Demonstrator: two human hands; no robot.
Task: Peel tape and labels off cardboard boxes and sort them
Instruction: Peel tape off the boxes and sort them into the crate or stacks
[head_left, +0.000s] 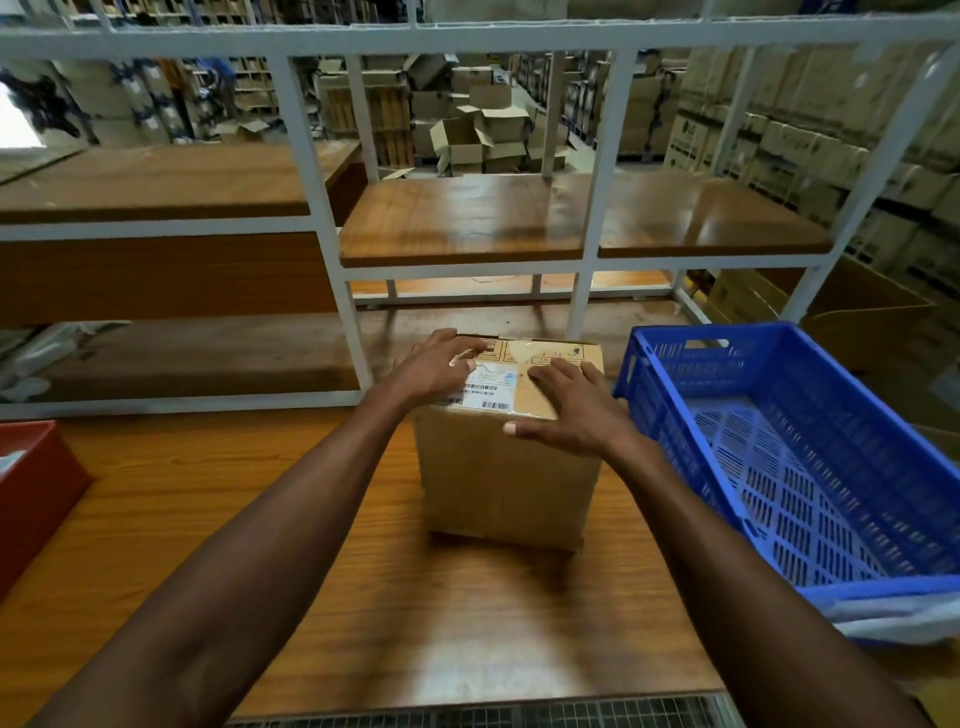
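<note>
Both hands (439, 364) (569, 402) flat atop box (511, 467) (upright) — crate (675, 410) beside.

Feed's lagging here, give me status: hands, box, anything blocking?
Both hands flat on box top, left hand, right hand, gripping nothing. Cardboard box upright on table, barcode label on. Blue crate close right, not blocking.

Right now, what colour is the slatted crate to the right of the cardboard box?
Blue; the crate shows best in the head view.
</note>
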